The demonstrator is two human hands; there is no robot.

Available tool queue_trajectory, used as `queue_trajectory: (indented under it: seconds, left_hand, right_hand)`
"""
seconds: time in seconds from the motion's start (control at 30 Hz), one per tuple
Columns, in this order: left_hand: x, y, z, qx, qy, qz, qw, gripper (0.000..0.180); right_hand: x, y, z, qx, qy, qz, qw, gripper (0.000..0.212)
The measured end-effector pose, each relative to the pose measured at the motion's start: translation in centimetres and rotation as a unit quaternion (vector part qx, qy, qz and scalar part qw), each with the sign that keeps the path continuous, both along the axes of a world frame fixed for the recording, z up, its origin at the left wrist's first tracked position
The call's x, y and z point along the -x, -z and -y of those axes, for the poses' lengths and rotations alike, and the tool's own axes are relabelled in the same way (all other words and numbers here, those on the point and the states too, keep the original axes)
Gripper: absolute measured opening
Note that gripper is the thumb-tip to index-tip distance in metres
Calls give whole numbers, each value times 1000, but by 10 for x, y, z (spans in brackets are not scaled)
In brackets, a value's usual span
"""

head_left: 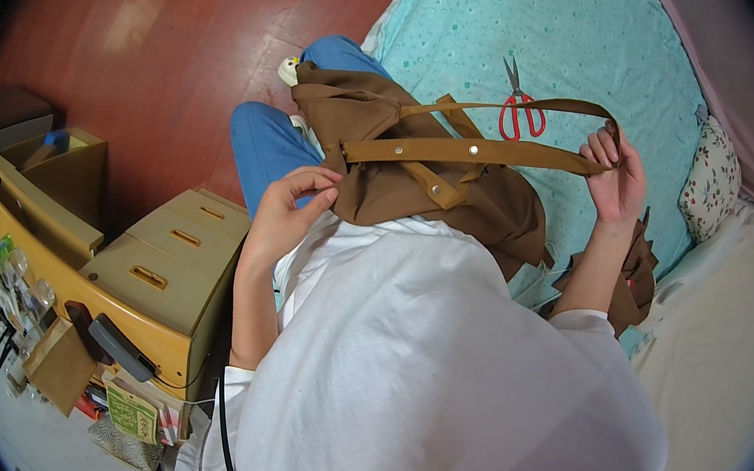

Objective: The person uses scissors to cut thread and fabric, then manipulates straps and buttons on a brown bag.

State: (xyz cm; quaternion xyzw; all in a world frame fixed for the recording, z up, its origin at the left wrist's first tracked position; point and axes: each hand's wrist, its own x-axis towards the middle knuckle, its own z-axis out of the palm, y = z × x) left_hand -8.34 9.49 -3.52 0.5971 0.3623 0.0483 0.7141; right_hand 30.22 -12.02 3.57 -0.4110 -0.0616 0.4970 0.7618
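Brown strap (470,151) stretched crosswise between both hands

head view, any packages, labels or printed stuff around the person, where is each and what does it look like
Green card: lower left, hanging off the front of the wooden drawer unit; flat rectangle, green with pale print.
Clear packets: far left on the cluttered desk; small see-through bags, one with green inside.
White shirt: on the person, grey lettering near the bottom edge.
No screens or signs show.
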Motion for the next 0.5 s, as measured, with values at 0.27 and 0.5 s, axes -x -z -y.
queue_trajectory:
  seconds: [0.27,0.5]
  left_hand:
    - [3,-1,-2,7,5,1,1000,12]
    - [4,0,-1,16,-1,0,1000,13]
  right_hand:
    - [0,8,0,3,27,-25,999,21]
    - [-1,12,3,2,27,-35,999,20]
